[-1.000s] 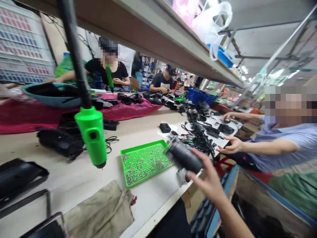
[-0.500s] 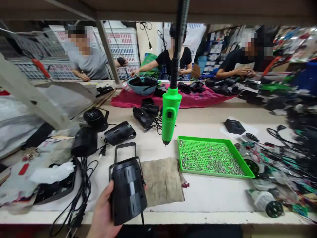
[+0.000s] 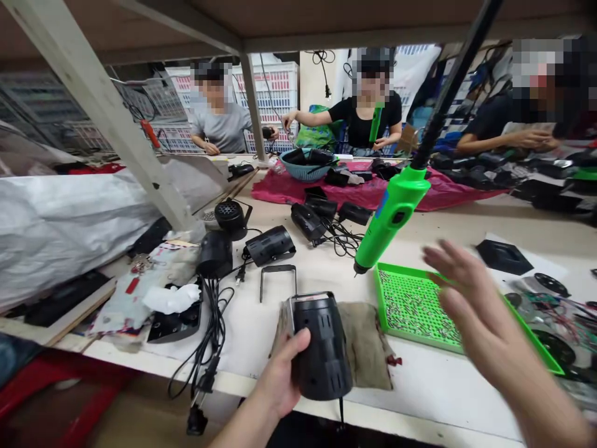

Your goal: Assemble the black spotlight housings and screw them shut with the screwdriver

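My left hand (image 3: 282,376) grips a black cylindrical lamp housing (image 3: 324,354) by its left side, thumb on the front. The housing is held over a worn cloth pad (image 3: 368,348) near the table's front edge, its cord hanging below. A U-shaped metal bracket (image 3: 278,270) is just behind it. My right hand (image 3: 476,311), slightly blurred, is empty with its fingers spread over a green tray (image 3: 405,342) of small screws. To its left a green electric screwdriver (image 3: 392,218) hangs at a slant, bit down and apart from both hands.
Several black lamp housings (image 3: 270,244) with cords lie at left and behind. Cords (image 3: 212,336) drape over the front edge. A black hexagonal part (image 3: 504,256) and wired parts (image 3: 550,311) sit at right. A slanted post (image 3: 107,118) rises at left. Several co-workers sit opposite.
My right hand has come into view over the screw tray. The screwdriver has swung from upright to a slant. The view has shifted; the housing stays in my left hand.
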